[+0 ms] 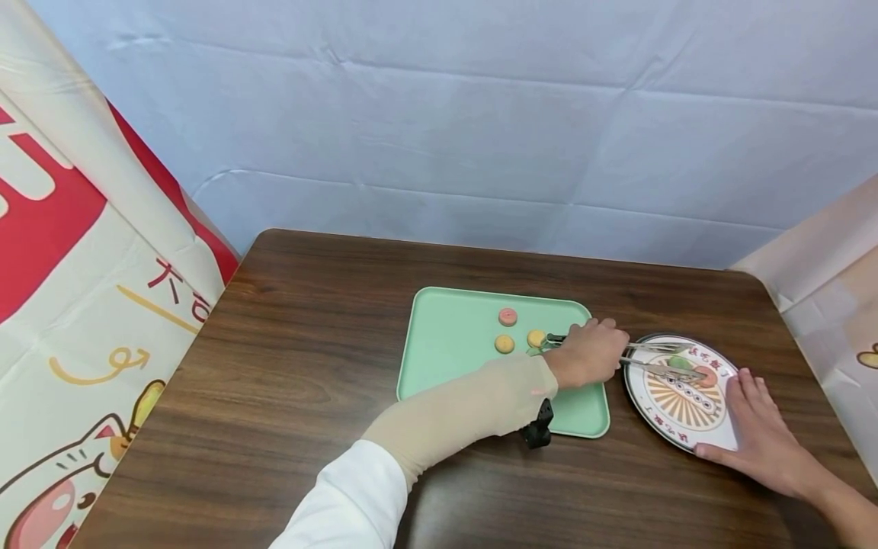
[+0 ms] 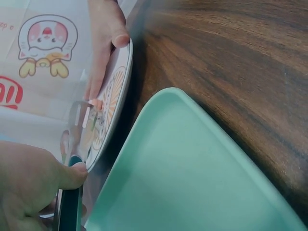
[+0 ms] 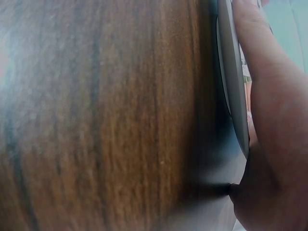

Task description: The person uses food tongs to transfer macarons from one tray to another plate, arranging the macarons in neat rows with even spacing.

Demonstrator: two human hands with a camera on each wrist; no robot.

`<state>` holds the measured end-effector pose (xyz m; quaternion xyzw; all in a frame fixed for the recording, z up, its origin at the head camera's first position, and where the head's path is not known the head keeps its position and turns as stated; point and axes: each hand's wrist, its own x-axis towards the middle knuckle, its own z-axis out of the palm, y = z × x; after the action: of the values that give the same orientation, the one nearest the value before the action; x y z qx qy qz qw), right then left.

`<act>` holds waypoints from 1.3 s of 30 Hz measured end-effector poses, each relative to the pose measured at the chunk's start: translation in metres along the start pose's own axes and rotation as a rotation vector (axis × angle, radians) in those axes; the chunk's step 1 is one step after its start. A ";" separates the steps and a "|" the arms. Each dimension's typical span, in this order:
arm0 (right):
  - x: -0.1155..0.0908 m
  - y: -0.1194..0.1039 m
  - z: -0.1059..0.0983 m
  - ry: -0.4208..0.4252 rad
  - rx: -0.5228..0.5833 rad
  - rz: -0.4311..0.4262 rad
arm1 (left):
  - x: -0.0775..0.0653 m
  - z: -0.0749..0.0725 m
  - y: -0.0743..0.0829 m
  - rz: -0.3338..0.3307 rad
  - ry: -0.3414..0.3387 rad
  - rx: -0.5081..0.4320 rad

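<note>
My left hand (image 1: 594, 352) grips a pair of metal tongs (image 1: 652, 366) with a dark green handle, seen closer in the left wrist view. The tongs reach out over a round white printed plate (image 1: 655, 415). On the plate lie a green macaron (image 1: 679, 362) and an orange-pink macaron (image 1: 706, 375), both close to the tong tips. Whether the tips touch either one, I cannot tell. My right hand (image 1: 761, 435) rests at the plate's right rim, fingers extended and thumb spread along the edge; the right wrist view shows the rim beside the thumb.
A mint-green tray (image 1: 446, 335) lies left of the plate, under my left forearm. It bears a pink macaron (image 1: 507, 316) and two yellow macarons (image 1: 504, 344); something green shows beside the tongs' handle. The brown wooden table (image 1: 309, 328) meets hanging cloth at its back and sides.
</note>
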<state>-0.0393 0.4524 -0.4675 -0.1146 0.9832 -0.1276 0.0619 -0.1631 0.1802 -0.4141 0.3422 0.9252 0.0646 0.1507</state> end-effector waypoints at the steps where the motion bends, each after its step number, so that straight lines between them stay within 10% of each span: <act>1: 0.000 0.000 0.000 0.000 0.001 -0.001 | 0.000 0.000 -0.001 0.003 -0.001 -0.003; 39: 0.000 0.000 0.000 -0.003 0.003 -0.008 | -0.015 -0.019 -0.025 0.044 0.050 -0.068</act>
<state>-0.0398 0.4524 -0.4671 -0.1188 0.9825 -0.1291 0.0632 -0.1740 0.1514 -0.3979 0.3552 0.9183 0.1081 0.1376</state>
